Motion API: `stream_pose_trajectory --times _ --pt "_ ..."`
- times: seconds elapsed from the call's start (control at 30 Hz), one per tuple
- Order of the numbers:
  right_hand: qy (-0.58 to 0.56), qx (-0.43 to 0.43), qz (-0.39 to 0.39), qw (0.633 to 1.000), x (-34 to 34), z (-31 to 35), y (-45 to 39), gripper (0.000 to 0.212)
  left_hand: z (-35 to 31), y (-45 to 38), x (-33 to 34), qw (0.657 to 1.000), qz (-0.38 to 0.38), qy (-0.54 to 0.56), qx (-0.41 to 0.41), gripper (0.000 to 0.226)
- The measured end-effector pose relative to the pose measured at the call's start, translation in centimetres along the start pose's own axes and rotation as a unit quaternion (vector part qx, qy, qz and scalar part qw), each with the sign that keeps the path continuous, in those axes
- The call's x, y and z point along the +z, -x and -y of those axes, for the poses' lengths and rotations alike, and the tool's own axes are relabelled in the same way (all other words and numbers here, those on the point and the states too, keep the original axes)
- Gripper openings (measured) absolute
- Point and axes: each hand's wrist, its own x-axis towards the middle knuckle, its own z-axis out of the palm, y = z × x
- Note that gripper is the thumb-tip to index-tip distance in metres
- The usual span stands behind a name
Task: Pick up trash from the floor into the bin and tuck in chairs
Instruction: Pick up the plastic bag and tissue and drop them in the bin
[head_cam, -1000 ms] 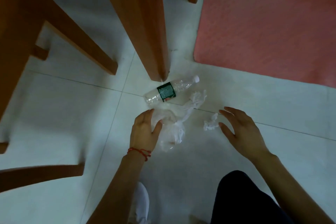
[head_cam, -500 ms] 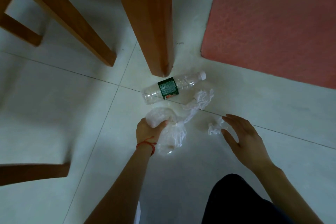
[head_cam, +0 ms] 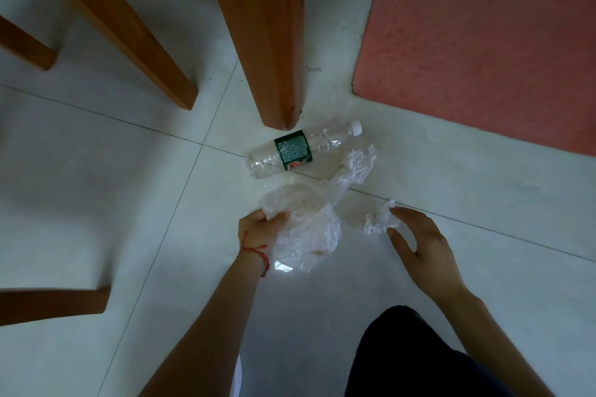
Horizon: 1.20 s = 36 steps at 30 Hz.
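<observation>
Three pieces of trash on the floor (head_cam: pixel 96 187), none yet binned; no bin in view. Left hand (head_cam: pixel 259 230), fingers curled round the near edge of a clear plastic bag (head_cam: pixel 306 226), gripping it; bulk of the bag spilling to the right of those fingers, twisted tail running away toward the bottle. Right hand (head_cam: pixel 419 245), fingers spread and relaxed, holding nothing, fingertips at or just touching a small crumpled tissue (head_cam: pixel 379 219); contact too close to call. Empty plastic bottle (head_cam: pixel 301 150) lying on its side beyond both sets of fingers, just beside a wooden table leg (head_cam: pixel 271 42).

Likely trouble: thin film slipping through a partial grip on lifting. Light tissue skidding off if brushed rather than pinched. Bottle prone to rolling under the furniture if nudged by the bag's trailing tail.
</observation>
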Motion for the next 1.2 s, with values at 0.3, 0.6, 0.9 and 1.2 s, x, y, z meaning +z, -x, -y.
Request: stream_pose_trajectory --times 0.3,0.6,0.9,1.2 --pt "-0.011 0.071 0.010 0.997 3.1 -1.4 -1.8 0.049 0.8 0.1 -1.4 0.997 0.008 0.073 -0.008 0.024" --pt "0.080 0.049 0.035 0.995 4.5 -1.8 -3.5 0.041 2.3 1.0 -2.1 0.996 0.009 0.076 -0.051 0.019" --pt "-0.293 0.280 -0.022 0.914 3.6 -0.3 -3.9 0.022 1.2 2.1 -2.0 0.995 0.007 0.079 -0.055 0.011" --pt "-0.466 0.337 -0.014 0.818 -3.1 4.6 -0.5 0.016 -4.1 8.3 -3.8 0.997 0.017 0.042 -0.064 0.018"
